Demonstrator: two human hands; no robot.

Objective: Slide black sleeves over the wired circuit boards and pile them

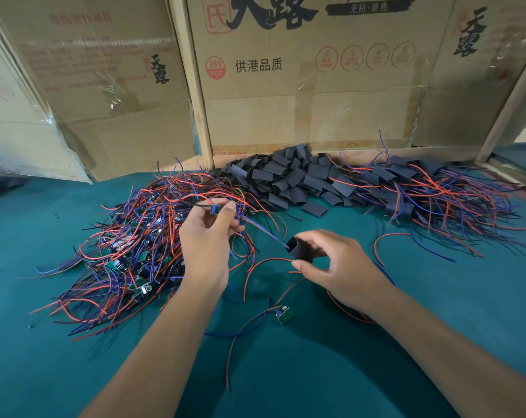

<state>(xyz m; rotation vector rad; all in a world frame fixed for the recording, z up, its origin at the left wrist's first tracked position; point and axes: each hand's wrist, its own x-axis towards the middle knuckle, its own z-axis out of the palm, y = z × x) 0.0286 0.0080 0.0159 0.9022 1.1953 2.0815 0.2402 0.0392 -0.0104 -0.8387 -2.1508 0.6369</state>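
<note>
Both forearms are coming in from the bench's near edge over green cloth [436, 297]. Loose circuit board [284, 315] is lying nearest, small green PCB with a dark capacitor, blue and red leads trailing toward the near edge.

Left hand [206, 236] is pinching another board [215, 209] at the fingertips, raised over the bench, its blue wire [264, 232] running right and down into the sleeve mouth. Right hand [331, 267] is gripping a black sleeve [299, 250] between thumb and fingers, a short flattened tube with its open end facing the left hand. Tip of the blue wire is sitting at that opening; board itself is still outside the sleeve.

Left side of bench: big tangled heap of bare boards [129, 251], red, blue and black leads splaying out, green PCBs showing through.

Far edge, centre: heap of empty sleeves [292, 176], matte black flat pieces.

Far right: pile of sleeved boards [421, 188], black sleeves with red and blue leads fanning toward the right edge.

Cardboard boxes [286, 86] are standing along the far edge, printed with black and red characters.
</note>
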